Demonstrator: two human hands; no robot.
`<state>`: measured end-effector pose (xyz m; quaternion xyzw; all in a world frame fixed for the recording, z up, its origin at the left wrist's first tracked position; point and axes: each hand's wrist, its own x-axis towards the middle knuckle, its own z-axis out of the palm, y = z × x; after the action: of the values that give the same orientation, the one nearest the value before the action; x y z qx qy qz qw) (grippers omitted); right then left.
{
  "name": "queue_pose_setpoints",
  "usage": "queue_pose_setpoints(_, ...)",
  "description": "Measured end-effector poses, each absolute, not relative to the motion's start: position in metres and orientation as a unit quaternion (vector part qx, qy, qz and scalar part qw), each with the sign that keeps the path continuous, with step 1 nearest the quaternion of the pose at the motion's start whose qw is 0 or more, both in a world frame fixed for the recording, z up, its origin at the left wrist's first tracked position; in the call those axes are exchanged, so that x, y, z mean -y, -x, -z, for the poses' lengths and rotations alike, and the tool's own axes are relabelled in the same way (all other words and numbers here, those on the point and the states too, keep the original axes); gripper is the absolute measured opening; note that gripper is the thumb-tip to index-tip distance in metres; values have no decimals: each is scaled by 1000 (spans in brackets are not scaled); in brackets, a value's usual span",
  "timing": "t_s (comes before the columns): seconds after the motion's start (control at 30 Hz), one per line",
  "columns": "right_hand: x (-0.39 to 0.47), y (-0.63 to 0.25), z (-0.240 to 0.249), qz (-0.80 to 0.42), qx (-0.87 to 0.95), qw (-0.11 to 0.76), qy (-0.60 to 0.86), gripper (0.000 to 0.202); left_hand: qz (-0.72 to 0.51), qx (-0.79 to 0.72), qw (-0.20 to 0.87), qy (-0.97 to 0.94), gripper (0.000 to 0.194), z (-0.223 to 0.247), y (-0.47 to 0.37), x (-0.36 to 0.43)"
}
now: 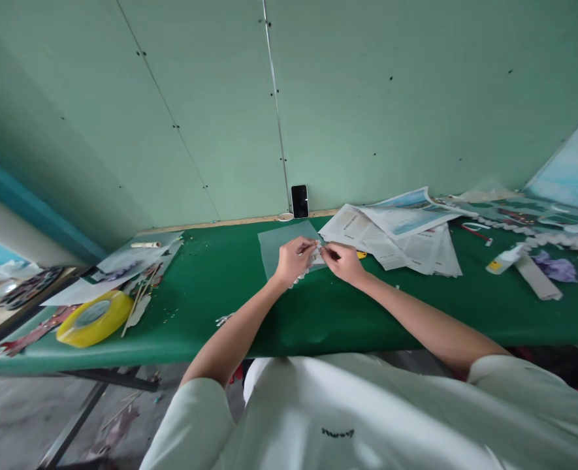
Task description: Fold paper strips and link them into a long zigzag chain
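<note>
Two hands of ours meet above a translucent sheet (pixel 269 247), fingertips almost together. Our left hand (pixel 292 260) is pinched on a small pale strip (pixel 311 264); our right hand (pixel 343 262) has thumb and fingers bunched at its right side, and we cannot tell whether they clasp it. The strip slants, its long axis running from between our fingertips down toward our body and a little left; our left fingers hide part of it. Just beside our right hand sits a yellow object (pixel 362 254), partly covered, then printed papers (pixel 406 251) spread rightward. Ahead, a phone (pixel 299 201) stands by the wall. Well apart on our green table (pixel 220 281) lie a bottle (pixel 504 259), right, and a yellow tape roll (pixel 95 336), left.
</note>
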<state>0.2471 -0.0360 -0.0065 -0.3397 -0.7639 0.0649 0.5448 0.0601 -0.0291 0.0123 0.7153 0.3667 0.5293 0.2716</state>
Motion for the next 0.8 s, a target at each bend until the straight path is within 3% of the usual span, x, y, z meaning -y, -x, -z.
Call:
queue_pose_setpoints(0.2, 35, -250, 6, -61, 798, 499, 332, 37, -514, -368, 295, -717, 19, -11, -57, 24)
queue_pose_setpoints(0.4, 35, -246, 3, -140, 755, 528, 362, 25, -542, -379, 296, -689, 25, -14, -57, 23)
queue_pose_setpoints(0.8, 37, -243, 1, -248, 704, 570, 343, 34, -526, -377, 236, -725, 28, -16, -59, 28)
